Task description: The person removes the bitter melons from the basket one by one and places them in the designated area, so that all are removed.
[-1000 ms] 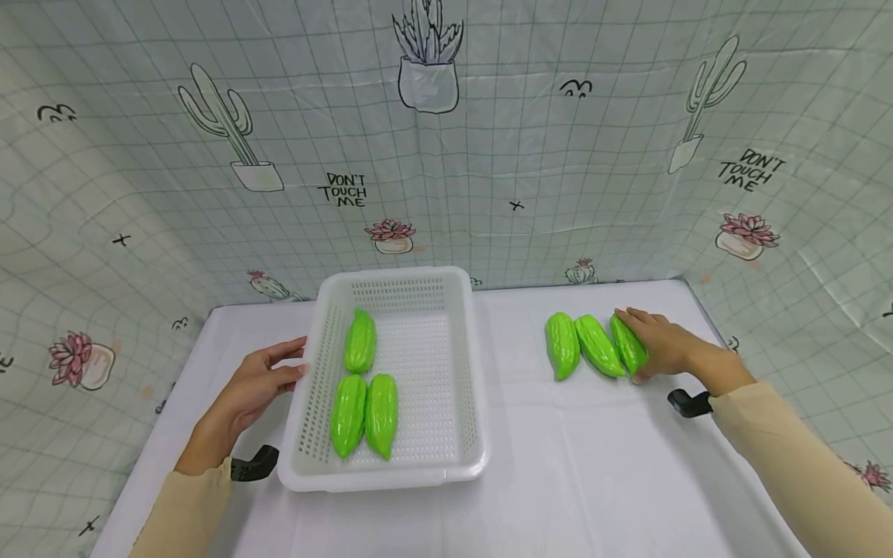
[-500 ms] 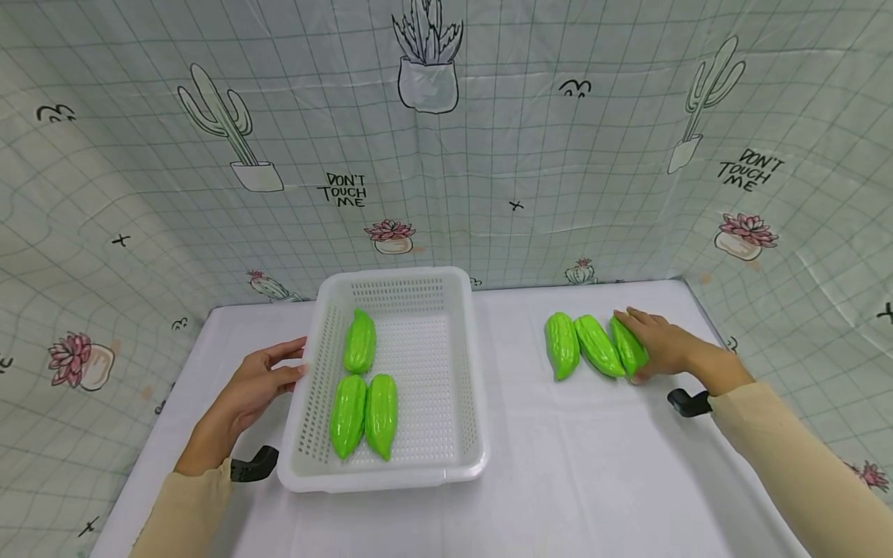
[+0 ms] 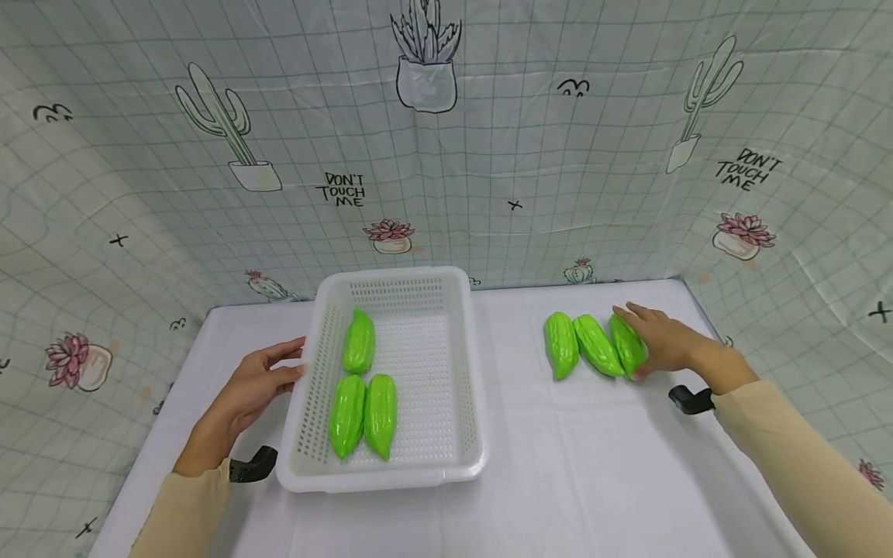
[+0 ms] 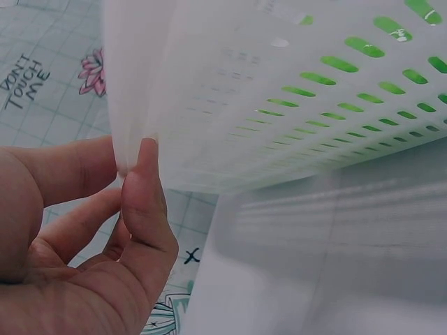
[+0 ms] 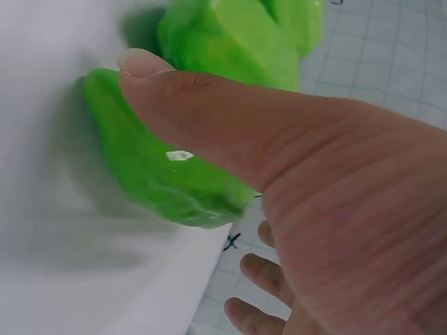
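Observation:
My left hand [image 3: 254, 387] pinches the left rim of a white perforated plastic basket [image 3: 477, 403], thumb and fingers on either side of the rim in the left wrist view. Inside the basket, toward its left, lie three glossy green bitter melons [image 3: 380, 415]. To the right, three more lie side by side on the table. My right hand [image 3: 673, 345] is over the rightmost bitter melon [image 3: 625, 345], its thumb across the near end in the right wrist view. The other fingers [image 5: 262, 276] are loosely spread, apart from the melon there.
A white cloth covers the table [image 3: 544, 465]. Behind and at both sides hangs a grid-patterned curtain [image 3: 474, 155] with cactus drawings. Beside the rightmost melon lie a middle bitter melon [image 3: 598, 346] and a left bitter melon [image 3: 561, 346].
My right hand has risen slightly, its fingers loosening from the rightmost bitter melon, which stays by the others. My left hand and the basket have kept their places.

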Demonstrator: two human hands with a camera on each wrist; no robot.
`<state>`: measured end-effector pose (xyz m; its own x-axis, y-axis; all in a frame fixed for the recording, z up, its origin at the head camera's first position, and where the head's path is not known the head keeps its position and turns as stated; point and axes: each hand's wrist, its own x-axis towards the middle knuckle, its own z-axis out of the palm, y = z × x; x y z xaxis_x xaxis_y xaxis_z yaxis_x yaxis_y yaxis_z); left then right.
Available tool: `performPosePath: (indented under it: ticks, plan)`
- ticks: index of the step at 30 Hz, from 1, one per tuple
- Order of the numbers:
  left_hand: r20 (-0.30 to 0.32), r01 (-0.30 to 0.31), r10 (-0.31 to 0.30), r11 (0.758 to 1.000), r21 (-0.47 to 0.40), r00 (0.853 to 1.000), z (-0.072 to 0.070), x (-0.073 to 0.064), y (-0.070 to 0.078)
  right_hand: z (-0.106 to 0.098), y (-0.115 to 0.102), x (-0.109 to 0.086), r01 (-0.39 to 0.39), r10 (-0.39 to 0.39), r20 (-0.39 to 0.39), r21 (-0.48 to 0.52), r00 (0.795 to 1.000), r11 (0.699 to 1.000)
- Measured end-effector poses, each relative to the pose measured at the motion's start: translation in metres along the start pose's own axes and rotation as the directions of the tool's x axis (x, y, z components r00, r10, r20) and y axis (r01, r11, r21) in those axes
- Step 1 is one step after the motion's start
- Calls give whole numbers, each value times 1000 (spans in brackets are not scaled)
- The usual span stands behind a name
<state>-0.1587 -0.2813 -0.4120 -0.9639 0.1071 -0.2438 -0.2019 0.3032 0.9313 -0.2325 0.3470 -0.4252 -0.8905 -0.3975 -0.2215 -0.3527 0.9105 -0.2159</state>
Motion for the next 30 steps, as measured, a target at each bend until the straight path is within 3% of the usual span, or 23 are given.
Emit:
performPosePath:
  ticks: [9, 17, 24, 30]
  plan:
    - [4, -2, 2, 1000, -10, 1000, -1, -1, -2, -13, -17, -1, 59, -61, -42, -54, 997, 997]
    - [3, -7, 7, 1000, -2, 1000, -2, -1, -2, -30, -49, -1, 101, -107, -65, -93, 992, 991]
    - [4, -3, 3, 1000, -8, 1000, -1, 0, -1, -37, -78, 3, 219, -242, -119, -180, 963, 959]
    - [14, -12, 12, 1000, -9, 1000, -2, 0, -2, -41, -107, 6, 272, -301, -140, -196, 943, 942]
